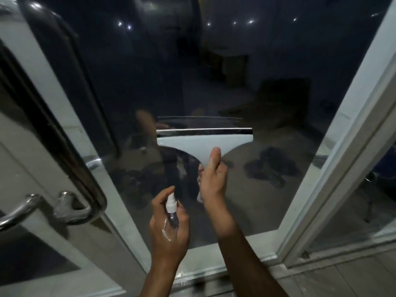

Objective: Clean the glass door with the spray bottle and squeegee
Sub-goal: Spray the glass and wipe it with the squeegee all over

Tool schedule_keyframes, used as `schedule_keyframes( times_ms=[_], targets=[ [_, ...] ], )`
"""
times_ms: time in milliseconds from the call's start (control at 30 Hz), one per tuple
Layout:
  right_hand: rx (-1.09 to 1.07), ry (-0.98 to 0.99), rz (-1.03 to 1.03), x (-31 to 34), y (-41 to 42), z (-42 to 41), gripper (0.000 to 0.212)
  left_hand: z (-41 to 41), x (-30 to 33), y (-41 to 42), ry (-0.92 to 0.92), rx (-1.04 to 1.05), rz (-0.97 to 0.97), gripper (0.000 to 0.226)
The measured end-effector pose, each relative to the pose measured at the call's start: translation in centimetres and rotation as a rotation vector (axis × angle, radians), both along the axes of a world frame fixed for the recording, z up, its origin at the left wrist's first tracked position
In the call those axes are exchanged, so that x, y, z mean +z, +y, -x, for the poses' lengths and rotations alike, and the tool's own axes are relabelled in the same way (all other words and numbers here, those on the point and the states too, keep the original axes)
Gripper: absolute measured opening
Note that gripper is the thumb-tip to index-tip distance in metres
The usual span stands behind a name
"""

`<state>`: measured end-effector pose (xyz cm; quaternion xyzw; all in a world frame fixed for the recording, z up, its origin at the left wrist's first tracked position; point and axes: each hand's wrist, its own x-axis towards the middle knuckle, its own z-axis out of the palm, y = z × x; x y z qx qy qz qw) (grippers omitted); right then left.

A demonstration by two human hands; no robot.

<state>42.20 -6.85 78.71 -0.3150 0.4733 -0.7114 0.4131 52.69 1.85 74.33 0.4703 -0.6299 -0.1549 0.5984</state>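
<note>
Two hands were at work low on the glass door (214,61). Right hand (212,179) gripped the white squeegee (203,142) by its handle, thumb up along the stem, fingers curled round. Blade edge lay level against the pane, roughly mid-width, with its reflection just above. Left hand (169,230) held the small clear spray bottle (171,213) closed in the palm, white nozzle upward, forefinger near the pump; not aimed high. White door frame (353,116) to the right, chrome pull handles (64,211) on the neighbouring leaf to the left. Judged step: squeegee stroke in hand, spraying paused. Next move likely calls for steady pressure and a straight downward pull toward the bottom rail, blade kept flat.
</note>
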Motion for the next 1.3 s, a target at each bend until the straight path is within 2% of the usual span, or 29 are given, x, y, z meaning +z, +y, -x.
schedule_keyframes(
  times_ms=[167, 267, 333, 467, 567, 700, 800, 900, 1000, 1100, 1300],
  targets=[
    [-0.008, -0.025, -0.115, -2.4, -0.9, -2.9, 0.051, -3.1, -0.4, 0.8, 0.0, 0.012, 0.005, 0.04],
    [0.008, 0.025, -0.185, -6.6, 0.3, -3.2, 0.058, -3.9, -0.9, 1.2, -0.01, 0.008, -0.01, 0.04],
    [0.004, 0.086, -0.3, -10.1, 1.8, -3.4, 0.062, -4.2, -1.1, 1.3, -0.017, -0.008, -0.027, 0.04],
    [-0.023, 0.119, -0.492, -15.1, 4.3, -4.4, 0.059, -5.7, -1.5, 1.8, -0.046, -0.01, -0.041, 0.042],
    [-0.016, 0.097, -0.452, -15.7, 4.7, -6.2, 0.056, -7.6, -2.7, 2.1, -0.02, 0.006, -0.052, 0.037],
    [0.034, 0.129, -0.225, -12.3, 4.0, -7.7, 0.068, -8.3, -3.7, 2.0, 0.001, 0.019, -0.065, 0.037],
    [0.123, 0.189, -0.129, -9.5, 2.2, -10.2, 0.057, -8.9, -4.7, 1.3, 0.024, 0.043, -0.055, 0.039],
    [0.097, 0.215, -0.12, -9.4, 1.1, -12.9, 0.046, -9.9, -5.9, 1.1, 0.04, 0.058, -0.044, 0.039],
    [0.049, 0.179, -0.124, -12.4, 1.3, -13.6, 0.045, -10.6, -7.9, 0.8, 0.056, 0.062, -0.04, 0.039],
    [0.064, 0.171, -0.182, -17.0, 1.7, -13.1, 0.056, -11.3, -10.3, 0.3, 0.043, 0.078, -0.016, 0.039],
    [0.049, 0.173, -0.265, -26.2, 2.4, -12.4, 0.056, -11.0, -15.0, -1.4, 0.021, 0.084, 0.05, 0.037]
  ],
)
